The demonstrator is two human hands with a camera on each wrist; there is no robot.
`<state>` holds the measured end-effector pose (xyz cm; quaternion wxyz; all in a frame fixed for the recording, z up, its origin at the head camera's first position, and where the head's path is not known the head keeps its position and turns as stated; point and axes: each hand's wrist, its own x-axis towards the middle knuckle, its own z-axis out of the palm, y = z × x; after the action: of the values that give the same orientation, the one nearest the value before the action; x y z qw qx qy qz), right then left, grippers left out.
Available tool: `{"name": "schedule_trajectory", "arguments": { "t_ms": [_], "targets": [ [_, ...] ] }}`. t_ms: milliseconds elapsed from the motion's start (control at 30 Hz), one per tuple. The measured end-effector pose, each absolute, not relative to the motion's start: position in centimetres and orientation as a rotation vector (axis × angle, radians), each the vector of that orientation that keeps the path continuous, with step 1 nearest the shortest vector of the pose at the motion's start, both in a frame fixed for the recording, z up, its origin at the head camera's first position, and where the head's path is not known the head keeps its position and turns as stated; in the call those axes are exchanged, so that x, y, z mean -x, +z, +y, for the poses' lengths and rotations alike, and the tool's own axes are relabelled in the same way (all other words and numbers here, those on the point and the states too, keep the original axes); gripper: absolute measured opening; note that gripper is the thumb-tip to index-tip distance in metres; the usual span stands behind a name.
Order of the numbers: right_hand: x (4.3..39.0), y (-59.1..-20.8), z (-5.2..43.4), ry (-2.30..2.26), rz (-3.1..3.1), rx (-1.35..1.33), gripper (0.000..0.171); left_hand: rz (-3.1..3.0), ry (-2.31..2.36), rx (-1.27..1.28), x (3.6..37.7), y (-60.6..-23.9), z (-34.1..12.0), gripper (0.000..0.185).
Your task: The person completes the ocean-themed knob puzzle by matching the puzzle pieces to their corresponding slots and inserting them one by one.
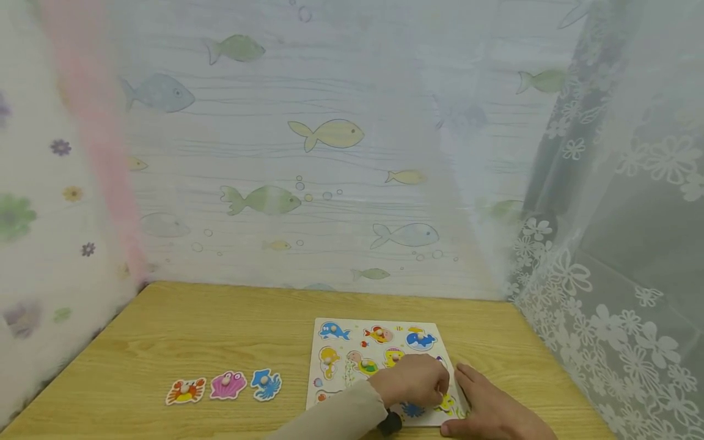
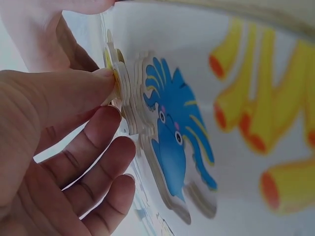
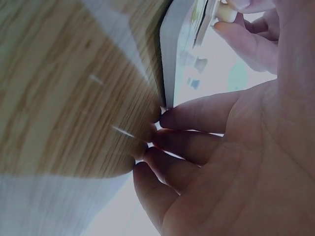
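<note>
A wooden peg puzzle board (image 1: 357,324) with sea animals lies on the table. My left hand (image 1: 412,380) reaches over its lower right part. Thumb and fingers there pinch a yellow puzzle piece (image 2: 117,81) by its knob (image 3: 226,13); the piece is tilted to the board in the right wrist view, and mostly hidden by fingers. Beside it is a recess with a blue squid picture (image 2: 172,132). My right hand (image 1: 497,406) rests at the board's right edge and lower right corner, fingers extended, fingertips (image 3: 170,118) right at the edge.
Left of the board, a crab piece (image 1: 177,396), a pink shell piece (image 1: 222,391) and a blue piece (image 1: 268,391) lie in a row on the wooden table (image 1: 220,324). Fish-patterned curtain (image 1: 330,232) hangs behind, flowered sheer curtain (image 1: 632,342) on the right.
</note>
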<state>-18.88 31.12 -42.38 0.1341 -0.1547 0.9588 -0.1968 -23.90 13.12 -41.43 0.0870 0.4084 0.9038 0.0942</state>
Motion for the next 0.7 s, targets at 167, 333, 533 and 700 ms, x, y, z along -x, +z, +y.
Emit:
{"name": "schedule_trajectory", "arguments": {
  "t_ms": [167,333,533,700],
  "targets": [
    [18.98,-42.38,31.12,-0.600,2.769,0.443,0.107,2.681,0.298,-1.229,23.85,-41.43,13.24,0.006],
    [19.13,-42.26,31.18,-0.591,2.771,0.453,0.107,2.674,0.326,-1.212,23.92,-41.38,13.28,0.006],
    [19.24,-42.42,31.31,-0.625,2.734,0.438,0.105,2.645,0.320,-1.232,23.99,-41.45,13.35,0.005],
    [19.26,-42.61,31.43,-0.655,2.721,0.428,0.105,2.639,0.292,-1.251,23.83,-41.56,13.58,0.006]
  ]
}}
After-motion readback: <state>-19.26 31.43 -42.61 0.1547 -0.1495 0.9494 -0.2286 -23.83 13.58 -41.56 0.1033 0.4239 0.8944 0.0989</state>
